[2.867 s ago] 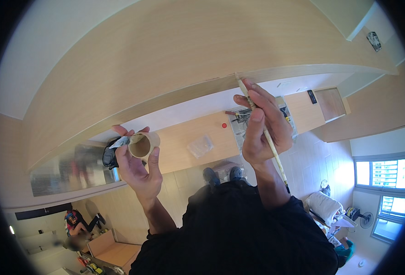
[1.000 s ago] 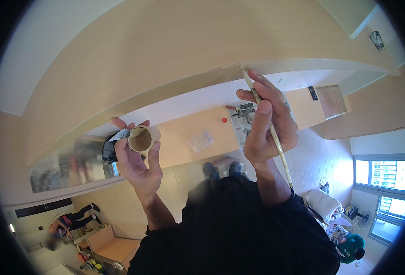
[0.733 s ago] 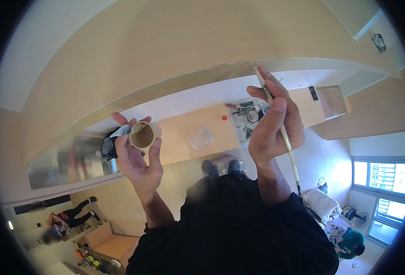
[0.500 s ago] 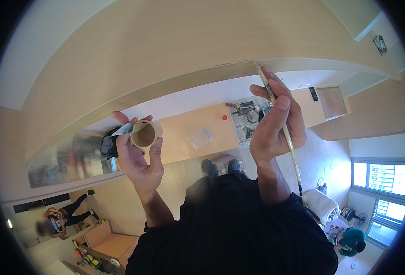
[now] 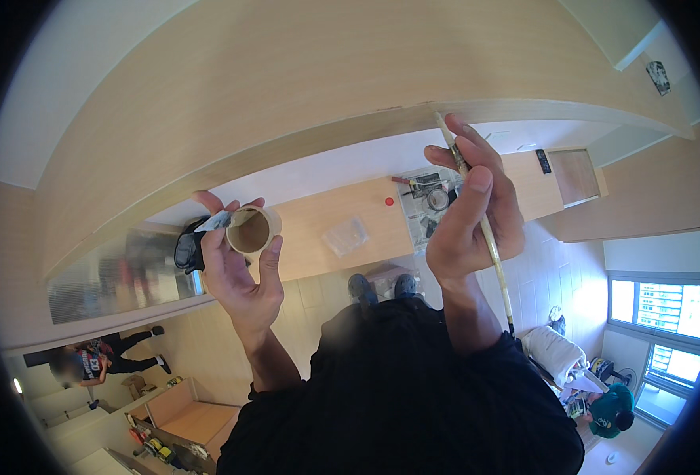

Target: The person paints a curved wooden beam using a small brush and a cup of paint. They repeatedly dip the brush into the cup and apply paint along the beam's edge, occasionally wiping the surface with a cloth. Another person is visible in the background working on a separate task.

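My right hand (image 5: 477,214) is closed round a slim, pale paintbrush (image 5: 492,247). Its tip meets the lower edge of a light wood-grain panel (image 5: 326,75), where a thin dark worn line shows. In my left hand (image 5: 247,289) is a small round cup (image 5: 269,229), tilted so that its tan inside faces me. Thumb and fingers wrap round the cup's wall. A greyish, smeared strip (image 5: 216,222) sits by those fingers at the cup's rim; I cannot tell what it is.
Below lies a wood-toned surface (image 5: 302,253) with a clear plastic bag (image 5: 345,236), a red cap (image 5: 389,202) and newspaper (image 5: 418,229) under tools and a tape roll. A black bag (image 5: 189,245) hangs left. One person (image 5: 100,360) is lower left, another (image 5: 611,412) lower right.
My right hand and the brush have shifted slightly left along the panel edge. My left hand and the cup stay nearly still. The person at lower left has changed posture.
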Motion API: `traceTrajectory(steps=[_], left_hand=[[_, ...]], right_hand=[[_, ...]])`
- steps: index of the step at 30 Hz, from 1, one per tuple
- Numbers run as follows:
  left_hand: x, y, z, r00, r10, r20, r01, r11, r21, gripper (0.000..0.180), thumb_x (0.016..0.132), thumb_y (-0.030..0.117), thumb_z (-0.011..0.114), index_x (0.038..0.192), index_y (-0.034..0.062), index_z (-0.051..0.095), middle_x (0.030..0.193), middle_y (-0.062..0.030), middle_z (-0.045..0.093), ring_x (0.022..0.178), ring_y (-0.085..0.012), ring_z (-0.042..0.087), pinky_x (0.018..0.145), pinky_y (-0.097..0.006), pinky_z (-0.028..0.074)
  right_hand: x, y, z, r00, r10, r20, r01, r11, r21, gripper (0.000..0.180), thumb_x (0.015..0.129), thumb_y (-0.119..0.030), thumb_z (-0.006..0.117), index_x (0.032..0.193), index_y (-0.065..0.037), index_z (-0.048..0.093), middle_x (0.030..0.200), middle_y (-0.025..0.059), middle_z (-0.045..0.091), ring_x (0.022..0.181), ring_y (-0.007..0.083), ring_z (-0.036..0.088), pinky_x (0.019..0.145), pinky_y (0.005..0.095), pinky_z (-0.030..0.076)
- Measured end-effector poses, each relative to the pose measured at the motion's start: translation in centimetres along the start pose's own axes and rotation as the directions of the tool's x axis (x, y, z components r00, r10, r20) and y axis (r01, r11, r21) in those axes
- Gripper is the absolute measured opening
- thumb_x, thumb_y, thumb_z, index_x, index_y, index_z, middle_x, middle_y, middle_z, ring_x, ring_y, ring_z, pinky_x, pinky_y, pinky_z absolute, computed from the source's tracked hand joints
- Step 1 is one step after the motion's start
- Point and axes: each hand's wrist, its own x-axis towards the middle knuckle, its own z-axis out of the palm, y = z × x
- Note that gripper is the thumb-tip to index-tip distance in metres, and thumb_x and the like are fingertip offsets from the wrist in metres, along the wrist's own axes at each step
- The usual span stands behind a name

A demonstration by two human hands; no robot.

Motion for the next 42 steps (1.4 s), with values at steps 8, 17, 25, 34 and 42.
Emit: traceTrajectory(steps=[8, 17, 25, 34, 42], left_hand=[[-0.02, 0.10, 0.03, 1.000, -0.009, 0.011, 0.009, 1.000, 0.012, 0.063, 0.084, -0.013, 0.073, 0.139, -0.0009, 0.044, 0.140, -0.0227, 0.056, 0.124, -0.0381, 0.064, 0.108, -0.045, 0.049], [-0.03, -0.12, -0.01, 1.000, -0.003, 0.012, 0.003, 1.000, 0.012, 0.065, 0.084, -0.013, 0.073, 0.141, 0.0024, 0.044, 0.141, -0.0232, 0.056, 0.123, -0.0380, 0.064, 0.107, -0.046, 0.050], [0.04, -0.30, 0.06, 1.000, 0.009, 0.014, -0.009, 1.000, 0.003, 0.065, 0.084, -0.014, 0.072, 0.141, 0.0025, 0.044, 0.141, -0.0224, 0.056, 0.124, -0.0382, 0.064, 0.107, -0.046, 0.050], [-0.14, -0.10, -0.17, 1.000, -0.018, 0.016, 0.018, 1.000, -0.004, 0.064, 0.086, -0.014, 0.071, 0.142, 0.0018, 0.043, 0.142, -0.0220, 0.055, 0.124, -0.0402, 0.063, 0.107, -0.048, 0.050], [-0.09, 0.07, -0.22, 0.999, -0.026, 0.025, 0.026, 1.000, -0.008, 0.064, 0.085, -0.014, 0.071, 0.141, 0.0016, 0.043, 0.142, -0.0224, 0.054, 0.124, -0.0405, 0.063, 0.106, -0.048, 0.050]], right_hand=[[0.22, 0.00, -0.39, 0.999, 0.009, -0.044, -0.006, 0.998, 0.062, 0.028, 0.107, -0.007, 0.049, 0.116, 0.017, 0.061, 0.115, 0.0333, 0.067, 0.107, 0.0381, 0.071, 0.080, 0.0408, 0.067], [0.10, -0.21, 0.01, 1.000, -0.024, 0.002, 0.024, 0.996, -0.086, 0.031, 0.109, -0.011, 0.044, 0.118, 0.014, 0.061, 0.118, 0.0333, 0.069, 0.088, 0.0298, 0.076, 0.081, 0.0360, 0.061], [0.18, -0.17, 0.18, 1.000, -0.006, 0.006, 0.006, 0.998, -0.063, 0.031, 0.109, -0.010, 0.043, 0.119, 0.014, 0.061, 0.119, 0.0349, 0.068, 0.097, 0.0347, 0.074, 0.079, 0.0377, 0.064], [0.21, -0.42, 0.51, 0.997, 0.022, -0.071, -0.016, 0.996, 0.089, 0.024, 0.104, -0.003, 0.055, 0.109, 0.018, 0.065, 0.111, 0.0328, 0.068, 0.102, 0.0367, 0.073, 0.079, 0.0398, 0.067], [0.20, -0.45, -0.09, 0.997, -0.053, 0.064, 0.059, 0.994, -0.096, 0.031, 0.109, -0.008, 0.043, 0.119, 0.015, 0.062, 0.122, 0.0349, 0.066, 0.104, 0.0363, 0.072, 0.079, 0.0385, 0.066]])
